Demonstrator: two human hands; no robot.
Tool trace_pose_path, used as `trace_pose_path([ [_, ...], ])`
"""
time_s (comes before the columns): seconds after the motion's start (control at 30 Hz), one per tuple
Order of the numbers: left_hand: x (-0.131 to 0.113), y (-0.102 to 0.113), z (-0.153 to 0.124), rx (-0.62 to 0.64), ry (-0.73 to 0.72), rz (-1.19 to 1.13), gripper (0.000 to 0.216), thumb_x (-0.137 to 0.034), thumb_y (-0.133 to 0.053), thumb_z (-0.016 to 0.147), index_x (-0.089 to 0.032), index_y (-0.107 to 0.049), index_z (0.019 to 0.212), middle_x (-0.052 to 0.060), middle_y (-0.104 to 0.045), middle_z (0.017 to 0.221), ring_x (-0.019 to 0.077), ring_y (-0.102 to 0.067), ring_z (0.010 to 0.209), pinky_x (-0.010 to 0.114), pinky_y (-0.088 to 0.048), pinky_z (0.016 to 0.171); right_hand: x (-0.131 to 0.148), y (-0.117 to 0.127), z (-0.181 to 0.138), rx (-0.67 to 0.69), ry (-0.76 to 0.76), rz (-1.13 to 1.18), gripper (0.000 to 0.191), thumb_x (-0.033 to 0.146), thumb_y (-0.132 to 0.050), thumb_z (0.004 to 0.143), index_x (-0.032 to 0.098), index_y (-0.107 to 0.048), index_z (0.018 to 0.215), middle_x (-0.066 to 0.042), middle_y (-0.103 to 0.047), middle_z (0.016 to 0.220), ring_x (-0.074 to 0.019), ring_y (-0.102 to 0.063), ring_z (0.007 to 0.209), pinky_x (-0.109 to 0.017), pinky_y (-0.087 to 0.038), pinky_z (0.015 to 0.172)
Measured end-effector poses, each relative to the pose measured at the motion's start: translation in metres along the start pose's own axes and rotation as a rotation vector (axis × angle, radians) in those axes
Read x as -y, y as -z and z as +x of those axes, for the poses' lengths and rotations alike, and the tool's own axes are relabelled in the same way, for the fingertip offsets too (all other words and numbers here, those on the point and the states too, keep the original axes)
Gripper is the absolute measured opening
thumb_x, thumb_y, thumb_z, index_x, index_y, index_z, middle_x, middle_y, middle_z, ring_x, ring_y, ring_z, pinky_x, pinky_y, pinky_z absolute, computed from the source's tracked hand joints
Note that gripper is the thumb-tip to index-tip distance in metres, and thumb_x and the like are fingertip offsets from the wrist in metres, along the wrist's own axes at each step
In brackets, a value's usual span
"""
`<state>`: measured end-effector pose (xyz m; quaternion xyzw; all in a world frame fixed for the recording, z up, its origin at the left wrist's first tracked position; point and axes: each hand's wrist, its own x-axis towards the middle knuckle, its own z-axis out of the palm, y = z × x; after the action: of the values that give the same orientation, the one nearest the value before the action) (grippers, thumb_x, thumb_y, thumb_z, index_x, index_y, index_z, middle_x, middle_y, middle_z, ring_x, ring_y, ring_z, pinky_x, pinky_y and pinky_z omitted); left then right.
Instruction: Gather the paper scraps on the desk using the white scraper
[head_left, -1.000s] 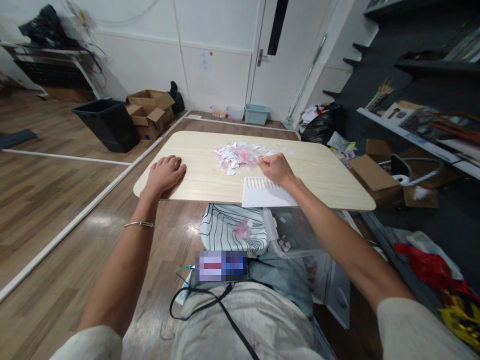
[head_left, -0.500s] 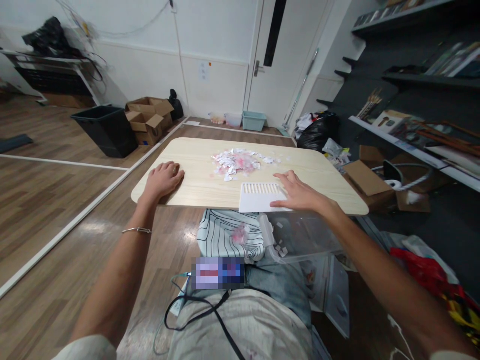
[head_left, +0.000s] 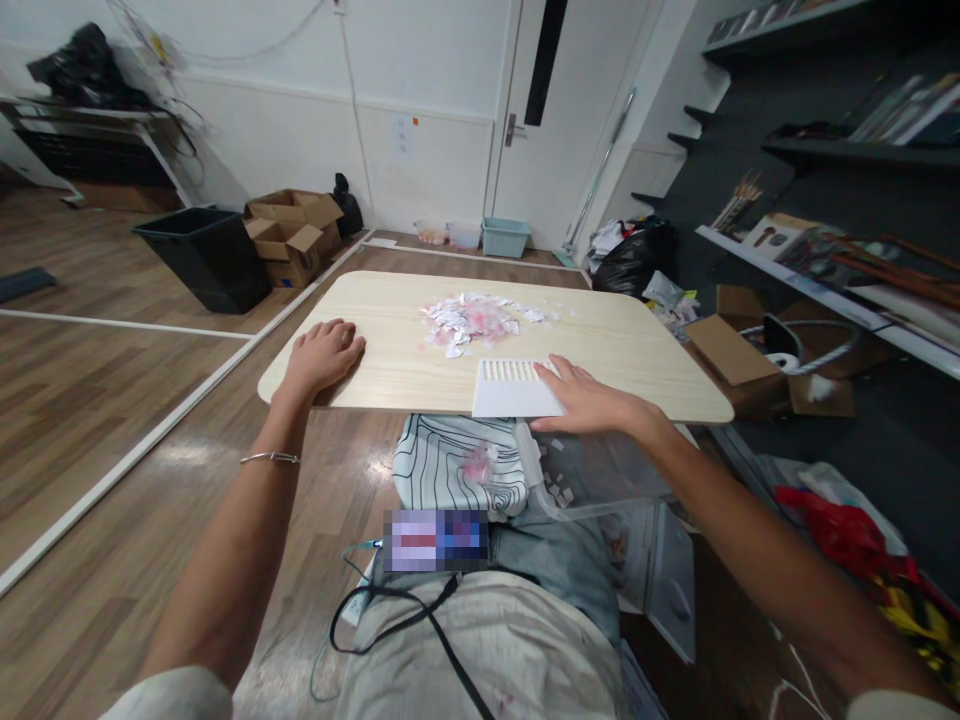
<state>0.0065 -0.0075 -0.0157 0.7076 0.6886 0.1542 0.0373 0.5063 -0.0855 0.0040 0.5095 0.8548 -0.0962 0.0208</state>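
My left hand (head_left: 327, 352) rests palm down on the left side of the pale wooden table (head_left: 382, 300), its fingers lying on the top and holding nothing. Over the right end of a white flat plastic piece with a row of slots (head_left: 517, 402), my right hand (head_left: 585, 398) lies with fingers stretched out and thumb apart near the table's front edge. The hand covers that end of the piece. Beyond it, a loose pile of torn white and pink paper scraps (head_left: 472, 320) spreads over the middle of the table.
Below the front edge are a striped cloth (head_left: 427, 465) with pink scraps and a clear plastic box (head_left: 607, 480) with small white pieces. A phone (head_left: 435, 540) with a cable lies on my lap. A black bin (head_left: 206, 260) and cardboard boxes (head_left: 292, 240) stand left; dark shelves (head_left: 810, 160) rise right.
My right hand has lowered from a spread, arched pose and now lies flatter across the right end of the white slotted piece. My left hand keeps its place.
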Motion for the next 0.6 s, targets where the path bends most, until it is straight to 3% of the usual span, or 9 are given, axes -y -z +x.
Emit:
trace_pose_path([
  [0.17, 0.001, 0.000, 0.000, 0.006, -0.014, -0.002, 0.063, -0.052, -0.040, 0.115, -0.022, -0.073, 0.160, 0.020, -0.064, 0.184, 0.0428, -0.054, 0.172, 0.064, -0.042, 0.141, -0.008, 0.009, 0.009, -0.003, 0.120, 0.029, 0.125, 0.071, -0.093, 0.092, 0.009, -0.045, 0.189, -0.031, -0.034, 0.201, -0.0508, -0.033, 0.189, -0.066, -0.036, 0.153],
  [0.3, 0.000, 0.001, 0.000, 0.007, -0.011, -0.004, 0.064, -0.052, -0.039, 0.115, -0.023, -0.073, 0.160, 0.019, -0.063, 0.185, 0.0416, -0.053, 0.172, 0.063, -0.042, 0.141, -0.010, 0.016, 0.016, 0.001, 0.193, 0.081, 0.126, 0.064, -0.099, 0.088, 0.020, -0.043, 0.192, -0.025, -0.047, 0.196, -0.0501, -0.045, 0.183, -0.069, -0.038, 0.151],
  [0.6, 0.000, 0.000, -0.001, -0.005, -0.011, -0.005, 0.063, -0.053, -0.040, 0.114, -0.023, -0.074, 0.158, 0.019, -0.064, 0.183, 0.0432, -0.055, 0.171, 0.063, -0.043, 0.140, -0.002, 0.021, 0.019, 0.045, 0.126, 0.103, 0.143, 0.062, -0.106, 0.081, 0.029, -0.030, 0.198, -0.021, -0.055, 0.178, -0.0517, -0.052, 0.170, -0.067, -0.047, 0.144],
])
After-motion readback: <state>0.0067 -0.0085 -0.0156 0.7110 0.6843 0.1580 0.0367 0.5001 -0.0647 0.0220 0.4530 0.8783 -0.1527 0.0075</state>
